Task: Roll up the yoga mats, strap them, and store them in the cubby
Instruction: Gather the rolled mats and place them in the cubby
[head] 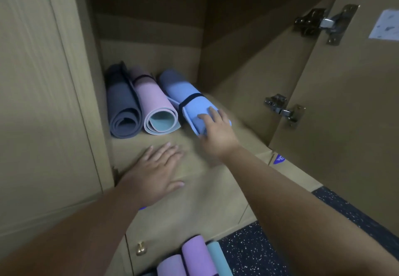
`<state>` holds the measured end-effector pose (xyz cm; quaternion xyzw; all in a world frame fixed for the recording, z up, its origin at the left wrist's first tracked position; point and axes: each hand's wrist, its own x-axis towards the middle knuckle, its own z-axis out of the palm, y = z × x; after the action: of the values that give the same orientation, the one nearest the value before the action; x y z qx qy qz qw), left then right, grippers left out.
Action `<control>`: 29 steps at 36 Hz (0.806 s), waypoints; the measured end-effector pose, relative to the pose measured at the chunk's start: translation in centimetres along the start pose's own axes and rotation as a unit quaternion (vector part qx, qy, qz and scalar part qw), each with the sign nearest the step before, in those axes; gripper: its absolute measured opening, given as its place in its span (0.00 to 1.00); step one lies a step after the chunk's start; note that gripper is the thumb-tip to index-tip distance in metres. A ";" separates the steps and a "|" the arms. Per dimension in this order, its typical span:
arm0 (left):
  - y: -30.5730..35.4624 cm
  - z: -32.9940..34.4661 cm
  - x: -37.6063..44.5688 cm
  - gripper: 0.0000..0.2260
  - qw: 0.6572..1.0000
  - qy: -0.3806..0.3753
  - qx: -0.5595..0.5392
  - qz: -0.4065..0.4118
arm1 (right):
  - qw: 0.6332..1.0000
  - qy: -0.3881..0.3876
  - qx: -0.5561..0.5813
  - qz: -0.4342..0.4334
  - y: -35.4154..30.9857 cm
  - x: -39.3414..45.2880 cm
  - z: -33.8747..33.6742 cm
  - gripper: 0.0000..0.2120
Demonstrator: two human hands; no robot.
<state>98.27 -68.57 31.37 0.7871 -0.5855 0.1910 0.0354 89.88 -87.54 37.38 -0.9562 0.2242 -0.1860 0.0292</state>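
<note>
Only one small bit of writing can be read

A purple sticker [279, 159] sits on the front edge of the cupboard [267, 157], low on the right side. It shows white marks that look like "4" and part of another sign, cut off. A pale paper [385, 25] is stuck on the open door [345, 102], but its marks are too blurry to read.

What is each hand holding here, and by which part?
The right hand grips the rolled blue foam yoga mat at its near open end. The left hand holds nothing.
</note>
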 end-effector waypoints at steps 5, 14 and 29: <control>0.0 0.1 0.1 0.32 1.000 -0.009 0.021 -0.006 | 0.997 -0.078 0.023 -0.020 0.3 3.9 -0.1 0.33; 0.0 -0.1 0.0 0.31 1.000 -0.002 0.025 -0.002 | 0.991 -0.119 0.022 -0.048 0.1 8.1 0.7 0.33; 0.7 -0.3 -0.4 0.33 0.997 0.018 0.076 0.016 | 0.974 0.076 0.207 -0.056 0.7 -7.6 3.9 0.28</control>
<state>97.47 -68.35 31.42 0.7744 -0.5812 0.2496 -0.0169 84.76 -84.90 31.03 -0.9235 0.1288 -0.3016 0.1990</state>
